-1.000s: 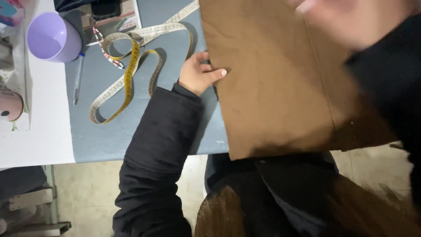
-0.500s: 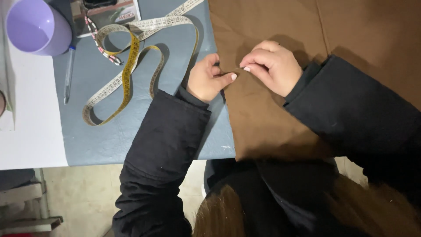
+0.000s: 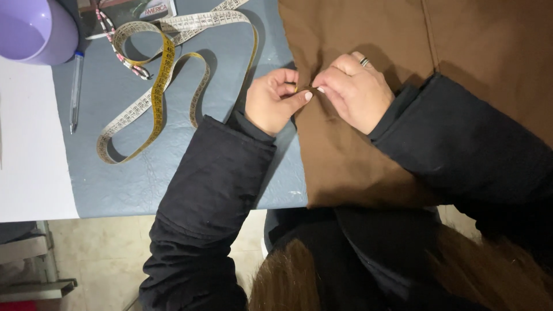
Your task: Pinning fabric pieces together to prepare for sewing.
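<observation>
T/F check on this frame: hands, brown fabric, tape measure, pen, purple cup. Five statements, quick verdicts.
1. Both hands, left hand and right hand, meet at the edge of the brown fabric. True.
2. The tape measure is rolled up tight. False: it lies loose in loops on the grey mat.
3. The pen lies left of the tape measure. True.
4. The purple cup stands on the brown fabric. False: it is at the top left corner, far from the fabric.
5. The right hand wears a ring. True.
</observation>
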